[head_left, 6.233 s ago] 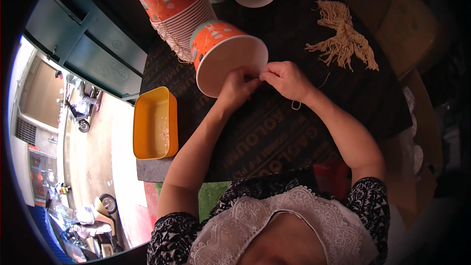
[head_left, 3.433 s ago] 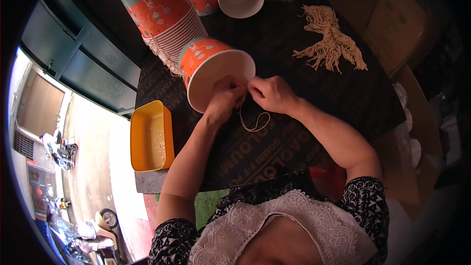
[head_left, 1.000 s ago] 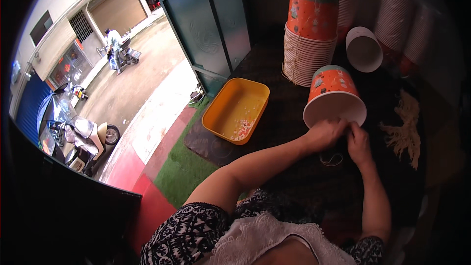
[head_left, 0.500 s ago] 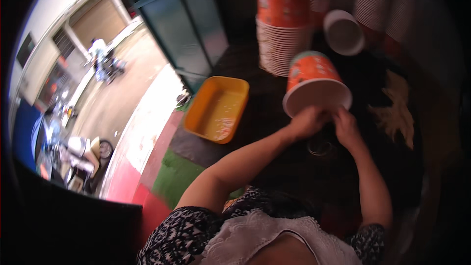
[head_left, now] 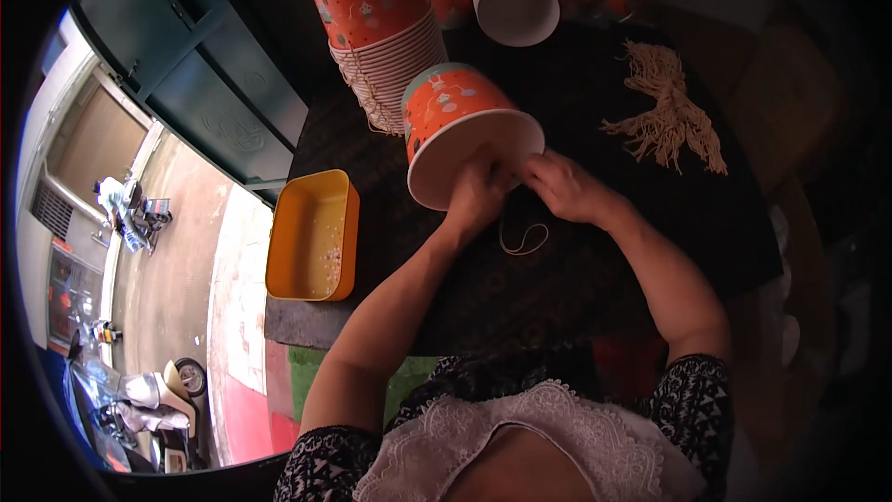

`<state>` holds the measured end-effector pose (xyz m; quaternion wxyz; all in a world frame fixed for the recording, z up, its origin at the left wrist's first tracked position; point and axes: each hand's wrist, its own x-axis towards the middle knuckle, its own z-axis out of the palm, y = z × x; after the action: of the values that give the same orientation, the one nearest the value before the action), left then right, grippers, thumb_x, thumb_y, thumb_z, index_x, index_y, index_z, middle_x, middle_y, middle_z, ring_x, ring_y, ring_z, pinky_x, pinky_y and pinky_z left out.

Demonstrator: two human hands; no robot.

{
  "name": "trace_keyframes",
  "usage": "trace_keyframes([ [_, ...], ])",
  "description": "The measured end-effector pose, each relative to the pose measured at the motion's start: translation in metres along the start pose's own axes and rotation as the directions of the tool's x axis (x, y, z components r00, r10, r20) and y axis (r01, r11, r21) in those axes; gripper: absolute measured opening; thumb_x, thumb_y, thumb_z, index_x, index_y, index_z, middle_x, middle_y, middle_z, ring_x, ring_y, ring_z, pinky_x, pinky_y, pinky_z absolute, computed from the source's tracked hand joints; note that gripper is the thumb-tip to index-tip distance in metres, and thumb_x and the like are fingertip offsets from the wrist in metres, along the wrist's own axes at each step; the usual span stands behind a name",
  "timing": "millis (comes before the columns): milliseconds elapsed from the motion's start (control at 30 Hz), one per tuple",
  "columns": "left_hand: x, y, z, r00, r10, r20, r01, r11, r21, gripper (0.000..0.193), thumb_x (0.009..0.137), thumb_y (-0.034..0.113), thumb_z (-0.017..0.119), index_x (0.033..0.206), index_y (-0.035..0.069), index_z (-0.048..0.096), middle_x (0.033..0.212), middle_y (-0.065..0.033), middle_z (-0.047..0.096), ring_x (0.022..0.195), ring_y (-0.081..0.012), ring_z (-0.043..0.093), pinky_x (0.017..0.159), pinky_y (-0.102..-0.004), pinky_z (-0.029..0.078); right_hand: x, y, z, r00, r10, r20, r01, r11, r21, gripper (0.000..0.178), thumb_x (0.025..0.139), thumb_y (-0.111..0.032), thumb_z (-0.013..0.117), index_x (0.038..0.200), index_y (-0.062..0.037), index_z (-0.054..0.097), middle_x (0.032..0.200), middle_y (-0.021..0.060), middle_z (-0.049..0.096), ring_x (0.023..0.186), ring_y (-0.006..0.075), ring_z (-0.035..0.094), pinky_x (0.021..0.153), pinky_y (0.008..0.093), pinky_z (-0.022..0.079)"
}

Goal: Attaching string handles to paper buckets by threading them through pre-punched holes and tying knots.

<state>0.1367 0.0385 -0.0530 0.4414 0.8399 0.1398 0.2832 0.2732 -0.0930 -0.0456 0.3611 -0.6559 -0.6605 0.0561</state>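
An orange paper bucket (head_left: 465,98) with a green base band and white inside is tilted, its mouth facing me. My left hand (head_left: 478,188) reaches into the mouth at the near rim, fingers bent and partly hidden in shadow. At the rim's right side, my right hand (head_left: 562,186) is closed in a pinch, thumb and fingertips together. A thin pale cord (head_left: 525,246) hangs in a loop below and between the hands; its upper end is hidden there. Behind the bucket rises a stack of matching buckets (head_left: 372,0), with cords hanging along its rims.
A yellow plastic tray (head_left: 348,232) with small pale bits stands at the dark table's (head_left: 595,288) left edge. A bundle of cords (head_left: 674,107) lies to the right. Another bucket (head_left: 516,5) lies on its side before more stacks. Beyond a green metal door (head_left: 223,84) is a street with motorbikes.
The view has turned, so the scene sits differently in it. Both hands remain at the bucket's rim, the left now further inside the mouth. The cord loop shows more clearly.
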Motion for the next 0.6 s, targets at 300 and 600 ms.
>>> trace_keyframes([
  [300,0.001,-0.007,0.001,0.985,0.010,-0.170,0.007,0.995,0.101,0.015,0.087,0.011,0.057,0.092,-0.004,0.058,0.083,-0.0181,0.064,0.079,-0.0270,0.063,0.071,-0.0367,0.050,0.004,0.003,0.008,0.987,-0.121,-0.108,0.117,0.992,-0.043,0.014,0.084,0.003,0.055,0.098,0.0051,0.058,0.115,0.0228,0.055,0.098,0.0364,0.061,0.082,0.0399,0.053],
  [600,0.003,-0.004,-0.001,0.986,-0.052,-0.156,0.069,0.992,0.102,0.017,0.084,0.012,0.058,0.089,-0.005,0.059,0.079,-0.0182,0.065,0.077,-0.0264,0.064,0.070,-0.0361,0.051,0.005,0.015,0.004,0.995,0.068,-0.072,-0.055,0.983,0.174,0.008,0.085,-0.005,0.057,0.085,0.0014,0.061,0.103,0.0147,0.061,0.096,0.0304,0.060,0.081,0.0356,0.050],
])
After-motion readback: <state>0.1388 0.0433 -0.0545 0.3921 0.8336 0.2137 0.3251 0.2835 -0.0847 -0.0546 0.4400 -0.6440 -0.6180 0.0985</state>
